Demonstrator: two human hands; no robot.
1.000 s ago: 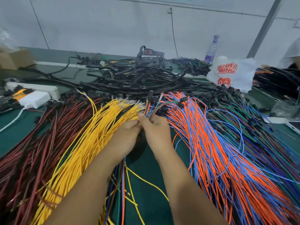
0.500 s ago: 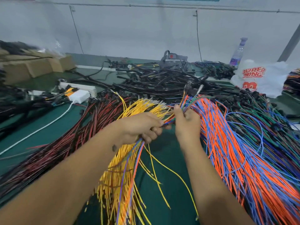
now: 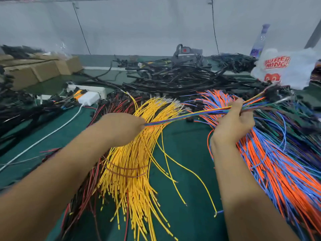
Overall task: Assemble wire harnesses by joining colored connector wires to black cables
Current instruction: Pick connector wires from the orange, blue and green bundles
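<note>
- Head view shows both bare hands raised over a green counter (image 3: 182,153) heaped with wire.
- The left hand (image 3: 121,127) has a closed grip: its fingers are curled round one end of a thin bundle of mixed-colour wires (image 3: 191,115), which comes out of the fist at the thumb side.
- The right hand (image 3: 232,122) grips the same bundle further along, fingers wrapped under it and thumb on top; the bundle runs stretched between the two hands and on past the right hand toward small black connectors (image 3: 272,89) at its far end.
- Below the left hand lies a thick sheaf of yellow wires (image 3: 132,171), tied with a thin red band; dark red and black wires (image 3: 83,197) lie just beside it on the left.
- Under and right of the right hand spreads a mass of orange and blue wires (image 3: 278,171).
- A tangle of black cables (image 3: 173,79) lies at the far middle of the counter, well apart from both hands.
- Brown cardboard boxes (image 3: 34,70) stand far left, a white power strip (image 3: 86,89) near them, and a white plastic bag with red print (image 3: 286,66) far right.
</note>
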